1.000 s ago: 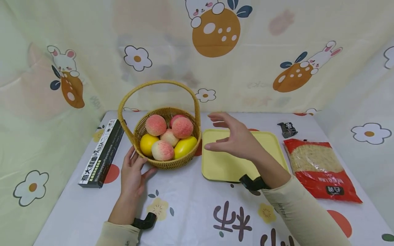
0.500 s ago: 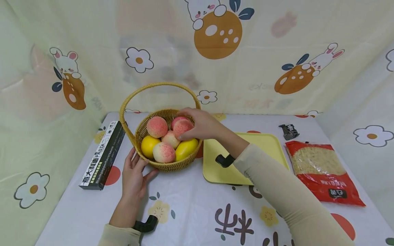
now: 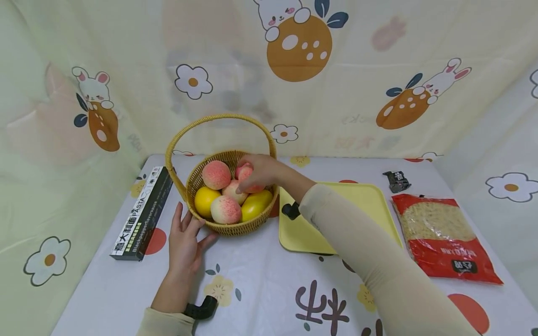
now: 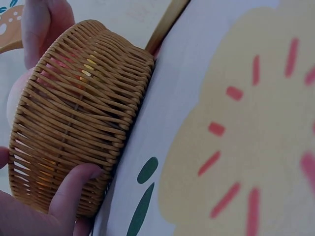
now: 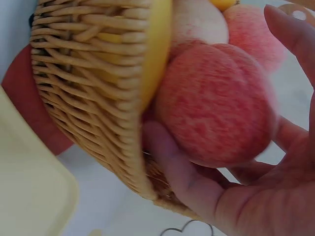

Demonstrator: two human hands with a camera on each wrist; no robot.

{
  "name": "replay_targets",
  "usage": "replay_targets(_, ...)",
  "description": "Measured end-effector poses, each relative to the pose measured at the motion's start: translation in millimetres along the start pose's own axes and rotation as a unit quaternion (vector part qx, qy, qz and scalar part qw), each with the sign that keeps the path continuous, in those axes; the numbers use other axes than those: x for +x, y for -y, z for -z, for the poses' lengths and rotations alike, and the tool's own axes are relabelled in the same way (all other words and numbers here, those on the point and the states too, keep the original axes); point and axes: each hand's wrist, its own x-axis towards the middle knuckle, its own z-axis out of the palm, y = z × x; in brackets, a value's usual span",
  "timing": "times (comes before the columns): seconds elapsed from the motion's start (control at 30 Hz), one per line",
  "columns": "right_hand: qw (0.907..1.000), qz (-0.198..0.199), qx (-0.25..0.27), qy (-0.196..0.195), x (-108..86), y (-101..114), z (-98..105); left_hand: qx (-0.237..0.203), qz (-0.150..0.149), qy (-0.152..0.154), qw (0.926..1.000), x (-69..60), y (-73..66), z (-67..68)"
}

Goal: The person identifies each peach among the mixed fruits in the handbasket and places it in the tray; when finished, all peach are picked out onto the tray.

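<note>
A wicker basket (image 3: 237,228) with a tall handle holds several peaches and yellow fruits. My left hand (image 3: 182,249) rests against its near left side, fingers spread; in the left wrist view the thumb (image 4: 71,191) lies on the weave (image 4: 74,118). Inside the basket's right side, my right hand (image 3: 262,171) has its fingers curled round a red peach (image 3: 245,173). The right wrist view shows this peach (image 5: 216,108) large, one finger (image 5: 184,182) between it and the basket wall (image 5: 98,88), the thumb (image 5: 295,39) apart from it.
A yellow tray (image 3: 357,210) lies right of the basket, partly under my right sleeve. Further right are a red bag of pasta (image 3: 445,238) and a small black packet (image 3: 396,181). A long black and white box (image 3: 143,212) lies at the left.
My right hand has moved left from above the tray into the basket, and its fingers have closed round a red peach. The left hand has stayed at the basket.
</note>
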Motion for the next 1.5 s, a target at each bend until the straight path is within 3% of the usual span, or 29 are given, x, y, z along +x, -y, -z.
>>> replay_targets(0.4, 0.9990, -0.011, 0.014, -0.041, 4.9, -10.1, -12.8, 0.006, -0.006, -0.002, 1.0000, -1.3, 0.3, -2.3)
replay_targets(0.63, 0.9972, -0.005, 0.055, -0.050, 3.3, -10.3, -14.9, 0.007, -0.009, -0.004, 0.9999, -1.2, 0.4, -3.4)
replay_targets(1.07, 0.9928, 0.018, 0.114, -0.033, -6.1, -1.2, -9.5, 0.003, -0.010, -0.001, 0.9999, -0.7, 1.4, -2.7)
replay_targets(1.5, 0.9919, 0.032, 0.120, -0.026, -15.9, 7.7, -7.1, 0.002, -0.013, 0.002, 0.9999, 0.2, 2.0, -0.7)
